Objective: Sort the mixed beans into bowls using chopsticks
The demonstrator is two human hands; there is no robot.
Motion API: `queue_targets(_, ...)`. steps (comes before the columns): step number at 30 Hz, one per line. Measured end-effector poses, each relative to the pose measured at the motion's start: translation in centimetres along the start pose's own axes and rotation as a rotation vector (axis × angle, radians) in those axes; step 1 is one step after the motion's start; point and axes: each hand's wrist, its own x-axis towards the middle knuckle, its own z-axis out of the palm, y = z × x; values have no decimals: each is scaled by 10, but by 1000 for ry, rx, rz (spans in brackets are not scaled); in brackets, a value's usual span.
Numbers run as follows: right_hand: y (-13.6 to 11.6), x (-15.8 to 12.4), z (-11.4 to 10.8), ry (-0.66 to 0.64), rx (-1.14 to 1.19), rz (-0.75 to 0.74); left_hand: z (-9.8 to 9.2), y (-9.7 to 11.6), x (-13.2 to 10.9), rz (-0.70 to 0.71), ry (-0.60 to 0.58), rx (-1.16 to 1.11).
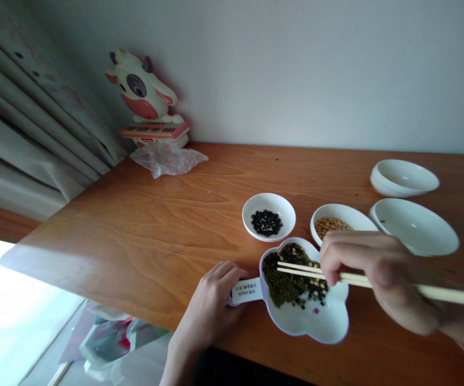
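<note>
My left hand (214,292) is closed on the labelled handle of a flower-shaped white bowl with a lilac rim (328,329). In that bowl lie mixed beans (286,284): mostly green, with black and tan ones among them. My right hand (380,271) grips a pair of light chopsticks (304,271), their tips over the green beans and slightly apart. No bean shows clearly between the tips. Just behind stands a small white bowl (248,221) with black beans (266,222). A second white bowl (362,219) holds tan beans (332,225) and is partly hidden by my right hand.
Two more white bowls stand at the right, one at the back (412,185) and one nearer (420,228). A cow-shaped toy keyboard (147,102) and a crumpled clear plastic bag (167,159) are by the wall. The wooden table (135,230) ends at the front left, near a curtain (26,123).
</note>
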Motion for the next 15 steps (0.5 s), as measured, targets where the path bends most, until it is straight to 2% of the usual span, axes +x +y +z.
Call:
queue_targets(2,-2,3,3,-100,-52,-39,0,0,0,-6,-5,1)
queue_targets(4,-1,6,7,-129,-93,-62,0,0,0,-12,-7,-2)
queue_targets(15,3,10,16,-157,-107,-61,0,0,-1,-7,-6,-27)
